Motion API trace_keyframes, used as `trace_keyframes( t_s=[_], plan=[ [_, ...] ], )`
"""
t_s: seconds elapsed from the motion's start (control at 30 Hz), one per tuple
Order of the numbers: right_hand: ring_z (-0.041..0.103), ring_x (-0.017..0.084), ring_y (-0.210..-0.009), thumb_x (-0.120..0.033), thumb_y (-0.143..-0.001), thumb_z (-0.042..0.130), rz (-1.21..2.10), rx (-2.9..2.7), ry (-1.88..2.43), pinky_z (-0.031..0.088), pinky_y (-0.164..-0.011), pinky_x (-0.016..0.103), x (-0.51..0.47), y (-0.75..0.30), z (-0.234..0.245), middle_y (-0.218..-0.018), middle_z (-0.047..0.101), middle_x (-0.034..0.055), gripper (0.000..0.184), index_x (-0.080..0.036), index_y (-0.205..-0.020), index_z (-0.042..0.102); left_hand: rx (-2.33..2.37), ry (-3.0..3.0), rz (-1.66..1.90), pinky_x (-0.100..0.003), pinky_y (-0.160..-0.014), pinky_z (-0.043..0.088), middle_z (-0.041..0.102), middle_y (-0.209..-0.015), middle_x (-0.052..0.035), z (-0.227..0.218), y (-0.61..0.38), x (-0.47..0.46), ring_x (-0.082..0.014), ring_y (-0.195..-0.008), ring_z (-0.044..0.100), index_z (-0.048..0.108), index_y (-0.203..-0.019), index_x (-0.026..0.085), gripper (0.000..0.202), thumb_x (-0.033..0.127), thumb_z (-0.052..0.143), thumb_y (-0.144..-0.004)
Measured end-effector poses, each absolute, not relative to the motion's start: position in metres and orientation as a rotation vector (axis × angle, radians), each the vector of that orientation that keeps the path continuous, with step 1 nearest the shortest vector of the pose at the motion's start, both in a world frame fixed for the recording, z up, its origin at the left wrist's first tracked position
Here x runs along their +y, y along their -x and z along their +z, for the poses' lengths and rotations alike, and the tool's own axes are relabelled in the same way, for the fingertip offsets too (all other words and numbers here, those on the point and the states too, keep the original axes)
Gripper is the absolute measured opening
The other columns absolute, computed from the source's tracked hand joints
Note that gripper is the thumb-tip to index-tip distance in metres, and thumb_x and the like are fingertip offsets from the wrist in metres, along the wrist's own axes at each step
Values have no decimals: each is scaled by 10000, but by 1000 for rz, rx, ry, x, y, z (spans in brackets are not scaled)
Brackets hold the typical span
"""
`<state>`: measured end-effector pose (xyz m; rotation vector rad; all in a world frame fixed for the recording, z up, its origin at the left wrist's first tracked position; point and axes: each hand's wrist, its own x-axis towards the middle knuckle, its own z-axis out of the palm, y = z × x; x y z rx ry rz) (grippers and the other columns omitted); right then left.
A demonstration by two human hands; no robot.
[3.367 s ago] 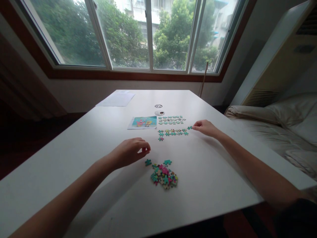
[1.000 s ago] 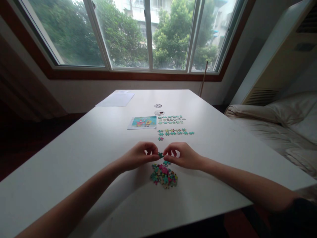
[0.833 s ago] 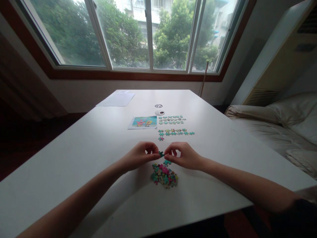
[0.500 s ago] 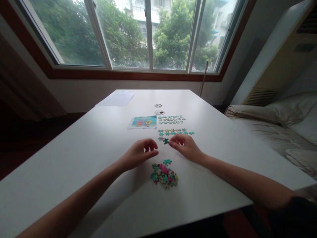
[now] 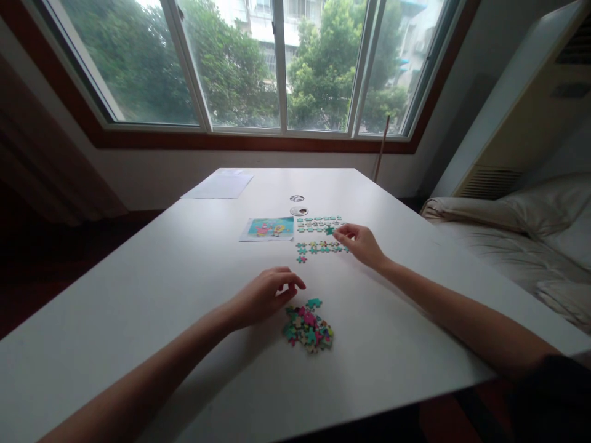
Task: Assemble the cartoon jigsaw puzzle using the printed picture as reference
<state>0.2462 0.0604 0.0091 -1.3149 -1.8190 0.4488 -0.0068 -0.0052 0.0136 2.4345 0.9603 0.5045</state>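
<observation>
Pinched in the fingertips of my right hand [image 5: 362, 243] is a dark green jigsaw puzzle piece [image 5: 330, 231], held over the right side of the laid-out rows. Those rows of puzzle pieces [image 5: 314, 249] lie in two groups, partly hidden behind my right hand. My left hand [image 5: 272, 292] hovers just above and left of a heaped pile of mixed puzzle pieces [image 5: 308, 329], its fingers apart and nothing visible in them. One teal piece [image 5: 314, 303] lies at the pile's far edge. Left of the rows is a printed picture [image 5: 268, 228] with pink and yellow cartoon figures.
The white table [image 5: 138, 295] holds white paper sheets [image 5: 219, 184] at its far left. Two round inserts [image 5: 299, 211] sit in its surface beyond the rows. A pale sofa [image 5: 489, 227] stands to the right, and a window lies beyond the table.
My right hand has carried the green puzzle piece away from me and slightly right, to the farther rows. My left hand has come down nearer the pile.
</observation>
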Motion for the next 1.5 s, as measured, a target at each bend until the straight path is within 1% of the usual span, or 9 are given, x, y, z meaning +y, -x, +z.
trace_keyframes(
  t_s=[0.1,0.2,0.37,0.5,0.67,0.83,1.13,1.37,1.5],
  plan=[
    [580,126,-665,-365,-776,533,297,-1857,1555,435,-637,232,103,-265,15,-781,682,49,259,-150,-830,668,845,-2515,419,-245,-752,435,575,-931,-46,11,6,-6,-139,-831,543,646,-1017,243,346,72,407,-836],
    [597,150,-721,-341,-754,549,254,-1818,1686,429,-672,247,141,-285,14,-807,689,70,246,-140,-808,680,862,-2633,352,-268,-781,426,560,-943,-44,10,6,-6,-153,-861,535,638,-1053,284,423,26,407,-811],
    [606,147,-717,-339,-746,550,251,-1797,1850,417,-637,226,172,-307,-2,-802,696,68,254,-142,-826,689,1065,-2736,379,-290,-701,438,571,-910,-61,13,8,-5,-177,-818,529,642,-966,224,253,128,442,-843],
    [603,151,-704,-349,-728,571,276,-1841,1906,409,-619,220,182,-316,-10,-751,694,70,251,-138,-776,697,1209,-2756,440,-322,-712,446,586,-898,-66,14,9,-4,-202,-844,520,620,-846,187,155,197,465,-843],
    [592,153,-731,-365,-698,607,254,-1876,1935,405,-628,225,193,-320,-10,-832,685,80,284,-142,-849,697,1340,-2688,475,-367,-744,447,595,-943,-71,10,7,-3,-230,-887,523,617,-949,190,191,295,495,-846],
    [583,135,-732,-343,-715,599,245,-1900,1912,404,-642,217,196,-319,-12,-867,676,68,284,-169,-917,698,1289,-2669,442,-340,-735,443,599,-921,-59,11,5,-3,-219,-872,529,654,-926,219,180,282,506,-846],
    [587,147,-745,-311,-733,599,208,-1872,1887,417,-683,234,197,-318,-16,-856,679,57,239,-200,-914,709,1246,-2609,443,-326,-750,430,599,-918,-51,9,7,3,-213,-877,516,640,-895,206,140,203,514,-835],
    [585,152,-710,-263,-784,533,169,-1857,1737,422,-678,252,175,-291,3,-823,677,78,253,-139,-942,687,1204,-2477,560,-289,-708,420,595,-812,-26,4,16,9,-180,-789,527,583,-801,178,70,137,543,-761],
    [554,108,-626,-270,-784,542,223,-1980,1536,419,-625,218,135,-257,17,-764,669,28,209,-164,-897,683,1205,-2358,667,-257,-643,418,598,-756,-11,10,16,12,-139,-669,525,591,-928,168,172,161,514,-774]
  ],
)
